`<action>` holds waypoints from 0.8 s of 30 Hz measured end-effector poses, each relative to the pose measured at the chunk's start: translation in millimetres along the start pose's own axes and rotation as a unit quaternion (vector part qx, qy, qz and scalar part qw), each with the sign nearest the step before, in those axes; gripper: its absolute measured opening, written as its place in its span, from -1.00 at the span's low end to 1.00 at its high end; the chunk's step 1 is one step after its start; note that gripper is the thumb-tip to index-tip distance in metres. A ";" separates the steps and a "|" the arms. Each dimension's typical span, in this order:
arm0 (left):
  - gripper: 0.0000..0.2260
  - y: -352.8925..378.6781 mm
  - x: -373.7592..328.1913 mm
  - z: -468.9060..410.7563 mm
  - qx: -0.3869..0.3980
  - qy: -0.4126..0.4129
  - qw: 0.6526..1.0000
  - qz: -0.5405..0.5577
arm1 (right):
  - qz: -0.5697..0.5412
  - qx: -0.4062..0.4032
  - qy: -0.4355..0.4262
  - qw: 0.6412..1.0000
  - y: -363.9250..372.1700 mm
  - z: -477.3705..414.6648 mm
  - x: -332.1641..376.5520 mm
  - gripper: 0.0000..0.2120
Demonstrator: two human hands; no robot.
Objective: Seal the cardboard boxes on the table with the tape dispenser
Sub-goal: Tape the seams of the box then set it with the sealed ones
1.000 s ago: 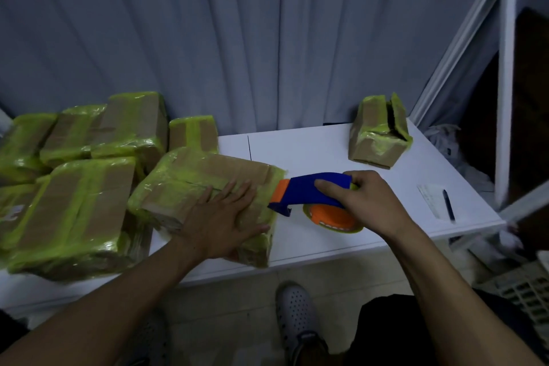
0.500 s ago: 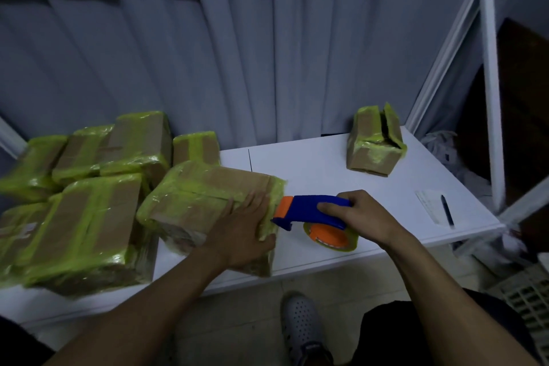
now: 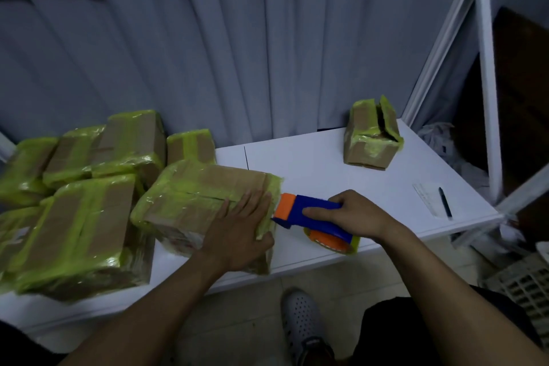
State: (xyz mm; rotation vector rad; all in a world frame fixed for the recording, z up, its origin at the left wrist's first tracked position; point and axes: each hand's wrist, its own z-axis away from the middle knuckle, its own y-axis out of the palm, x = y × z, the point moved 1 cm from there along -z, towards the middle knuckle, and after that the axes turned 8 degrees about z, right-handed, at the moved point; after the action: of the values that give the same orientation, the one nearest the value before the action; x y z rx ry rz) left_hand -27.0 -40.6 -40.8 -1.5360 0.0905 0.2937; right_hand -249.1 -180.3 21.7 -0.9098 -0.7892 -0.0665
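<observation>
A flat cardboard box (image 3: 196, 196) wrapped in yellow-green tape lies at the front of the white table (image 3: 326, 163). My left hand (image 3: 240, 232) rests flat on the box's right end, fingers spread, thumb over its right edge. My right hand (image 3: 353, 214) grips the blue and orange tape dispenser (image 3: 309, 217), whose orange nose touches the box's right edge. The tape roll (image 3: 332, 239) under the dispenser sits low over the table.
Several taped boxes (image 3: 77, 217) are stacked on the table's left side. A small box (image 3: 371, 137) with an open flap stands at the back right. A pen (image 3: 445, 198) and paper lie near the right edge. White shelf posts (image 3: 487, 74) rise on the right.
My left hand has slid right along the box top to its right end. The dispenser has stayed at the box's right edge. The camera has tilted up.
</observation>
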 end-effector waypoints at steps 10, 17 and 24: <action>-0.32 2.8 8.3 -3.1 -0.003 0.021 1.000 0.017 | -0.093 0.040 0.037 0.994 -18.8 19.8 -40.7 -0.62; -0.30 -6.9 4.1 -5.4 0.007 0.017 0.999 0.047 | -0.120 0.043 0.050 0.991 -17.8 22.1 -62.0 -0.65; -0.26 -11.1 -1.2 -3.5 0.003 -0.004 0.998 0.067 | -0.101 0.065 0.058 0.991 -3.4 13.5 -76.3 -0.64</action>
State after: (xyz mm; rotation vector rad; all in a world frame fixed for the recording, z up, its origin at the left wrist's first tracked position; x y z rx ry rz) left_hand -25.0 -44.3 -29.9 -1.5248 0.1890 0.4063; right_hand -313.3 -193.0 -19.8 -0.6946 -0.7660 -0.2407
